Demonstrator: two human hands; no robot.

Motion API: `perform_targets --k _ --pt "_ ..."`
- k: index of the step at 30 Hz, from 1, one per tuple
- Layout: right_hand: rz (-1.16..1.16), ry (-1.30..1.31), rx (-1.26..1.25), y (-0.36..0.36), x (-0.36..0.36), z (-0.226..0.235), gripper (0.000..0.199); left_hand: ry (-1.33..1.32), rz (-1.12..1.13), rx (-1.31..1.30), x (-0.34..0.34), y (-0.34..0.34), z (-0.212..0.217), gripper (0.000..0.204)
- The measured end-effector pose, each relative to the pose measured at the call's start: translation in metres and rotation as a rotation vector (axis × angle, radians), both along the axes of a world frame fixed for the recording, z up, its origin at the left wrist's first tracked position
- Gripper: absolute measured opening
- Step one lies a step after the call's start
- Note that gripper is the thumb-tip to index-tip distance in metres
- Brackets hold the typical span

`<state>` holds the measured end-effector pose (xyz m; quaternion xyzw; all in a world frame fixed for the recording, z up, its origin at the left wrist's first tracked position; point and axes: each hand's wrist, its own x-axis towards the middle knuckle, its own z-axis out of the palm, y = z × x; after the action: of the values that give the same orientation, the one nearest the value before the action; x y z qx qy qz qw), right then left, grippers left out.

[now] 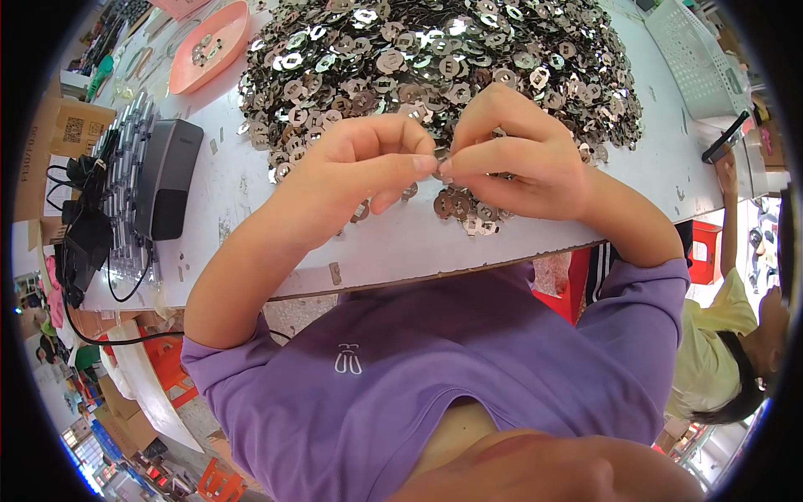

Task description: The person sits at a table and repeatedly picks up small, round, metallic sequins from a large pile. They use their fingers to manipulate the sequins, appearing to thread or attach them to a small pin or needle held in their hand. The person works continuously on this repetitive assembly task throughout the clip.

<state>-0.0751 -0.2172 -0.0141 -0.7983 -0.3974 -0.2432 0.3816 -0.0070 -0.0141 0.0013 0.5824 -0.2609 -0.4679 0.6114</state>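
A large heap of small silvery metal stamped discs (435, 58) covers the far half of the white table (418, 243). My left hand (368, 163) and my right hand (510, 151) meet above the heap's near edge. Their fingertips pinch a small metal piece (441, 161) between them. The piece is mostly hidden by my fingers. A few loose discs (464, 209) lie just under my hands.
A pink tray (209, 46) with a few discs sits at the far left. A dark grey box (167, 176) and black cables (79, 234) lie at the left edge. A white basket (698, 54) stands at the far right. Another person in a yellow shirt (719, 351) is at the right.
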Motion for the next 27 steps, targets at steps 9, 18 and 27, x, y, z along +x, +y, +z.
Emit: perform_targets --k 9,18,27 --pt "-0.009 0.092 0.052 -0.003 -0.001 -0.004 0.019 -0.379 0.029 0.062 -0.005 0.0 0.001 0.015" --pt "0.013 0.211 0.103 0.0 -0.004 -0.005 0.017 -1.263 0.129 -0.131 -0.007 -0.003 -0.005 0.011" --pt "0.04 0.392 0.192 -0.003 -0.004 -0.007 0.007 -1.044 0.092 -0.134 -0.009 -0.003 -0.001 0.01"
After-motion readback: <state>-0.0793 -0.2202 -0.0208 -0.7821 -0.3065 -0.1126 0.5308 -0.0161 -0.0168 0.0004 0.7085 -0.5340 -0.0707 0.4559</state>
